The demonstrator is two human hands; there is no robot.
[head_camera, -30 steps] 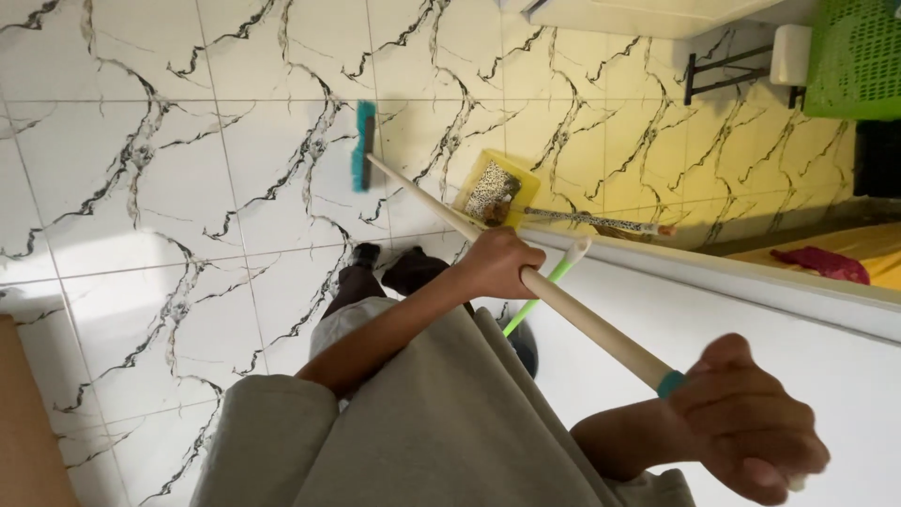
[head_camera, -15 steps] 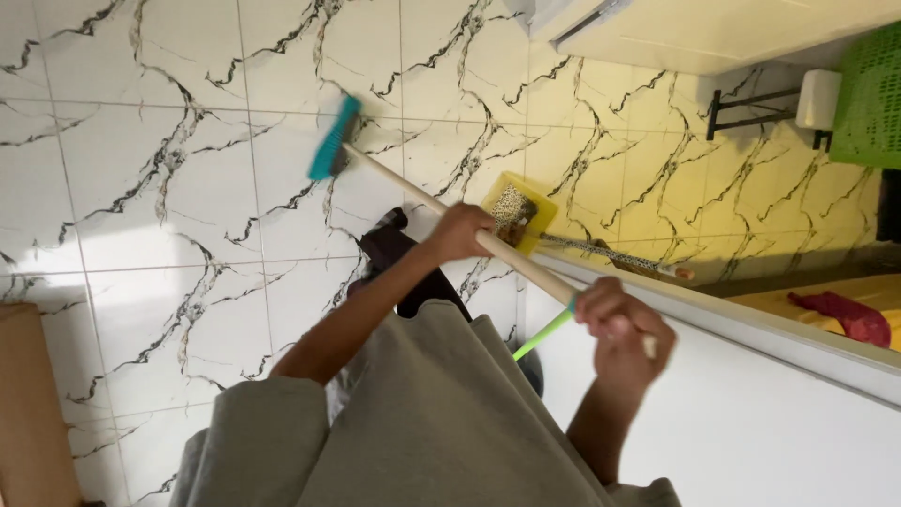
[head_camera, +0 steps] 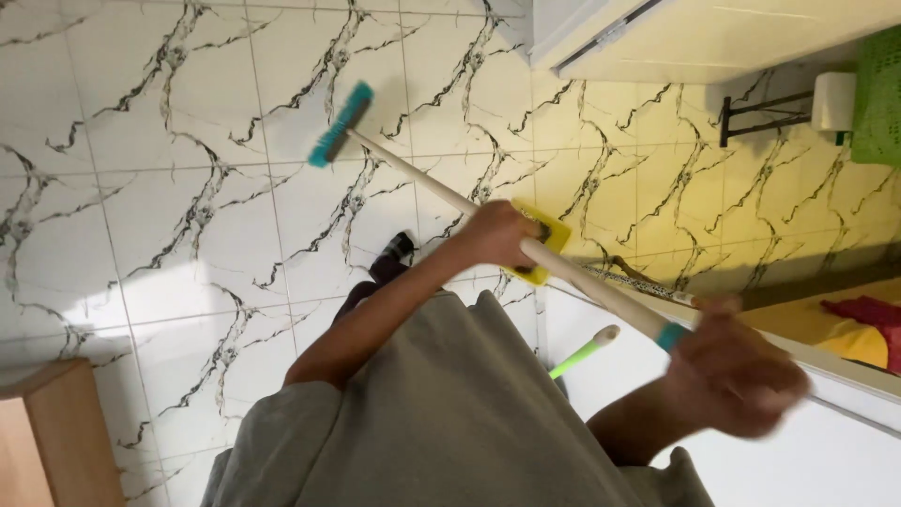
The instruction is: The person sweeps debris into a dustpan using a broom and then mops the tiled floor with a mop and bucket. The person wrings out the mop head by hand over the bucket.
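A broom with a teal head (head_camera: 340,124) and a long pale wooden handle (head_camera: 422,178) slants across the white veined floor tiles (head_camera: 141,216). My left hand (head_camera: 499,235) grips the handle about halfway along. Blurred by motion, my right hand (head_camera: 734,376) closes around the handle's top, just past a teal band (head_camera: 671,336). A yellow dustpan (head_camera: 549,246) lies on the floor, partly hidden behind my left hand. My grey shirt fills the bottom of the view, and a dark shoe (head_camera: 396,250) shows below my left arm.
A green stick with a white tip (head_camera: 584,351) and a patterned stick (head_camera: 638,282) lie by a white wall panel (head_camera: 826,441). A wooden cabinet corner (head_camera: 52,441) is at bottom left. A green basket (head_camera: 878,84), a paper roll (head_camera: 833,101) and red cloth (head_camera: 868,310) are at right.
The broom head has swept left across the tiles and farther from my feet. My right hand has slid back to the handle's end, while my left hand stays on the middle.
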